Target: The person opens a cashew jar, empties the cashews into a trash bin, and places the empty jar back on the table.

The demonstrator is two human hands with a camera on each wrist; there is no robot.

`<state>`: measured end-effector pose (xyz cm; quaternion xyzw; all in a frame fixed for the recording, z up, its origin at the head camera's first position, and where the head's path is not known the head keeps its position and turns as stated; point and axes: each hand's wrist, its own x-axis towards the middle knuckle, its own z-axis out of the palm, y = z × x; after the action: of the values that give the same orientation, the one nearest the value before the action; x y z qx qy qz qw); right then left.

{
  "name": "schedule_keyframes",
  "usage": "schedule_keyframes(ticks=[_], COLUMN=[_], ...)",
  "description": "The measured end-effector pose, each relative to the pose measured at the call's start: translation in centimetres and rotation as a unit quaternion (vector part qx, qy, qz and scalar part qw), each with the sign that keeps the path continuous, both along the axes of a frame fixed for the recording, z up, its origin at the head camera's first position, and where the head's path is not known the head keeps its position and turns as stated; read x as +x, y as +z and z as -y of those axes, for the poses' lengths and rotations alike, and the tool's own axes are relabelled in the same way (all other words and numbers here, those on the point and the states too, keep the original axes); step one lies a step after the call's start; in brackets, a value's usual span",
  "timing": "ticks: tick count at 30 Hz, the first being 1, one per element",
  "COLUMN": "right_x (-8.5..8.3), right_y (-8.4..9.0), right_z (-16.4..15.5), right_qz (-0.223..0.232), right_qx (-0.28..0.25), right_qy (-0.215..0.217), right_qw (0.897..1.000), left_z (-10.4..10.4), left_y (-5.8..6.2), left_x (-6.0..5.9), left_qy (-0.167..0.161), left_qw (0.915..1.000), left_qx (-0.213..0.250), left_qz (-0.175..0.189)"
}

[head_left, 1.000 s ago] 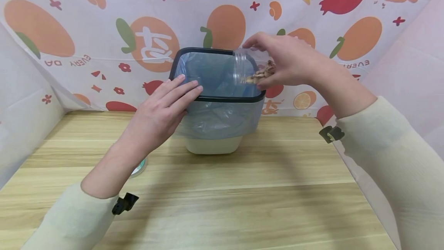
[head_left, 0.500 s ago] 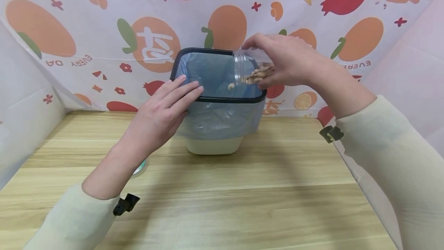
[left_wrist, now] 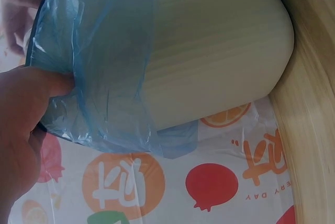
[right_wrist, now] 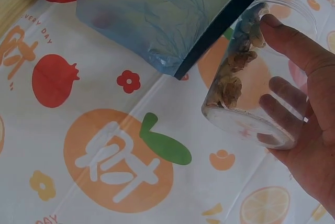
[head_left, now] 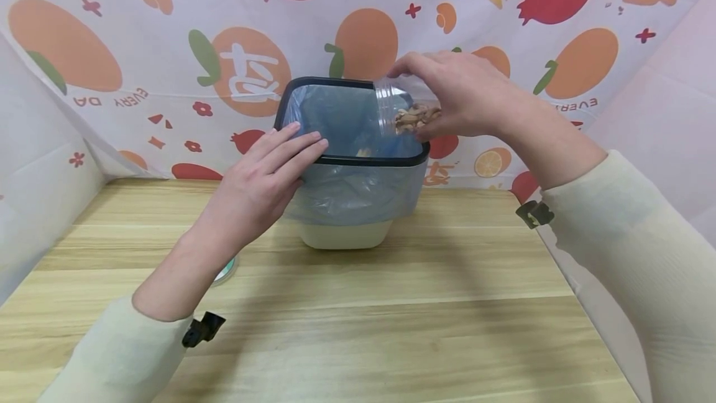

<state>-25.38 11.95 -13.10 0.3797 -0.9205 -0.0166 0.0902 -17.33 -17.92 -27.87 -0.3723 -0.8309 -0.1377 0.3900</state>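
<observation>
A cream waste bin (head_left: 345,232) with a dark rim (head_left: 363,159) and a blue plastic liner (head_left: 358,191) stands at the back of the wooden table. My right hand (head_left: 464,101) grips a clear plastic jar (head_left: 399,107), tipped on its side with its mouth over the bin's right edge. Brown nut-like pieces (head_left: 414,115) lie inside the jar (right_wrist: 251,103). My left hand (head_left: 263,182) rests with straight fingers against the bin's left front side and rim. In the left wrist view its thumb (left_wrist: 47,85) presses the liner (left_wrist: 110,67) to the bin wall (left_wrist: 220,46).
A fruit-print cloth (head_left: 240,73) hangs behind the bin and along both sides. A small round lid-like object (head_left: 226,269) lies on the table (head_left: 391,328) under my left forearm. A light piece (head_left: 363,152) shows inside the bin near its front rim.
The jar has tipped a little further and some pieces have dropped from its mouth into the bin. My left hand has stayed on the bin.
</observation>
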Motion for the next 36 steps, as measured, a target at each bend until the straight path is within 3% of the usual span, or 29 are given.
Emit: schedule_keyframes(ticks=[16, 36], right_x=[-0.13, 0.14], right_y=[0.34, 0.52], right_z=[0.51, 0.88], right_qz=[-0.036, -0.041], right_qx=[0.03, 0.038], right_qy=[0.017, 0.019], right_qw=[0.999, 0.998], left_z=[0.03, 0.1], left_y=[0.04, 0.02], left_x=[-0.04, -0.11], left_qy=[0.005, -0.004], left_qw=[1.0, 1.0], left_qx=[-0.002, 0.0], left_qz=[0.007, 0.005])
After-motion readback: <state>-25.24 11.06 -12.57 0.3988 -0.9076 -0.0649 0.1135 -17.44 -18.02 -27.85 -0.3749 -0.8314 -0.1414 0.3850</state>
